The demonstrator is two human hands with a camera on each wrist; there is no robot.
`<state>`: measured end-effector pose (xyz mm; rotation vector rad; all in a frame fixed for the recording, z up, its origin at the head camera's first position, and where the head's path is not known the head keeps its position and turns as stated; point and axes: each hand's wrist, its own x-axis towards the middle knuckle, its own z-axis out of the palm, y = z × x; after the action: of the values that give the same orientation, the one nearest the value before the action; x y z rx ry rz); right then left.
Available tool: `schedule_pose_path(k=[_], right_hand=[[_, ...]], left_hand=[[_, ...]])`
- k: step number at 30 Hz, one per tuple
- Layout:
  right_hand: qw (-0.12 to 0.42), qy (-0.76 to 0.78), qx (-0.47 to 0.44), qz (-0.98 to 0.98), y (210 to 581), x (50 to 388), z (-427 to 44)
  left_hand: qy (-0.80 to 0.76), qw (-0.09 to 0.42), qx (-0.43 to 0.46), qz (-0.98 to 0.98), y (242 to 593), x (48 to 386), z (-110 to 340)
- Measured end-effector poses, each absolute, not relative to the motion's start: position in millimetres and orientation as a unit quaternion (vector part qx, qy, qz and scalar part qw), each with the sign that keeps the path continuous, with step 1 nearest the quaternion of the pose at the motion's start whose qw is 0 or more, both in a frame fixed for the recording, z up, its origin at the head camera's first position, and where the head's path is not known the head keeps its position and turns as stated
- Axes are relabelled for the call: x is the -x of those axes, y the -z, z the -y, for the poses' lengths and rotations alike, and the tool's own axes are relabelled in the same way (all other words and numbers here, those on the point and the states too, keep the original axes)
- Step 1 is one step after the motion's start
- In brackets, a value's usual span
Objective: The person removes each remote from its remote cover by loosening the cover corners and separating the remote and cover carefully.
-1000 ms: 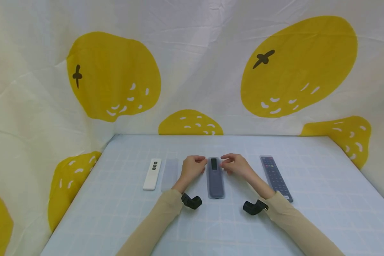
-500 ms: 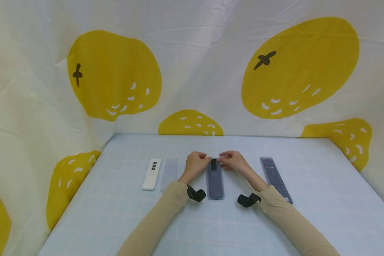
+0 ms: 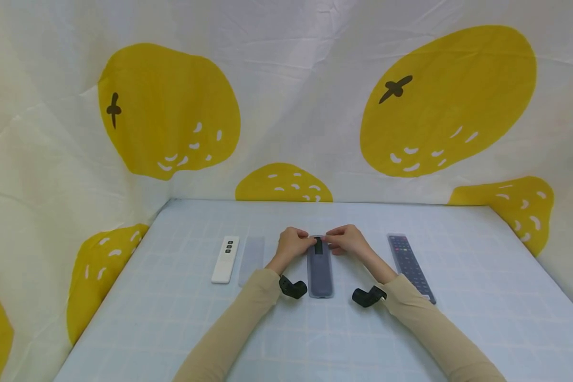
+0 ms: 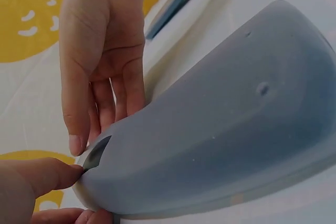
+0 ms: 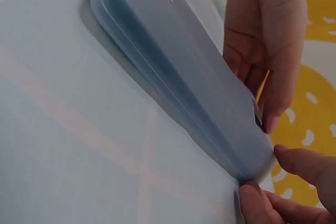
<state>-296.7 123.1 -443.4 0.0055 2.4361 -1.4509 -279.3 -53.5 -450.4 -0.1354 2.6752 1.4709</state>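
Note:
A grey-blue remote control (image 3: 320, 276) with a dark window near its far end lies lengthwise in the middle of the table, and its smooth surface looks like a sleeve or cover. My left hand (image 3: 293, 245) pinches the far left corner, thumb on top by the dark window and fingers at the edge below, as the left wrist view shows. At the far right corner my right hand (image 3: 350, 241) pinches the edge between thumb and fingers; in the right wrist view the thumb (image 5: 299, 162) presses the rounded end of the remote control (image 5: 173, 61).
Left of the hands lie a white remote (image 3: 225, 260) with several dark buttons and a flat translucent sleeve (image 3: 252, 260). A dark many-buttoned remote (image 3: 410, 265) lies slanted on the right. A fruit-patterned curtain (image 3: 286, 106) hangs behind the pale checked table (image 3: 286, 339).
Both hands have moved inward from beside the remote control and now pinch its far corners. The remote control and the other things have stayed in place.

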Motion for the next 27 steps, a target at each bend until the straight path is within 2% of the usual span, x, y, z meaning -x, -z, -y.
schedule_pose_path(k=[16,27], right_hand=[[0.148,0.503,0.005,-0.851,444.2,298.5,-122.6],[0.15,0.524,0.008,-0.838,445.9,296.2,-122.1]], left_hand=[[-0.5,0.052,0.045,-0.863,451.4,281.7,53.8],[-0.485,0.022,0.025,-0.874,453.7,282.0,51.6]])
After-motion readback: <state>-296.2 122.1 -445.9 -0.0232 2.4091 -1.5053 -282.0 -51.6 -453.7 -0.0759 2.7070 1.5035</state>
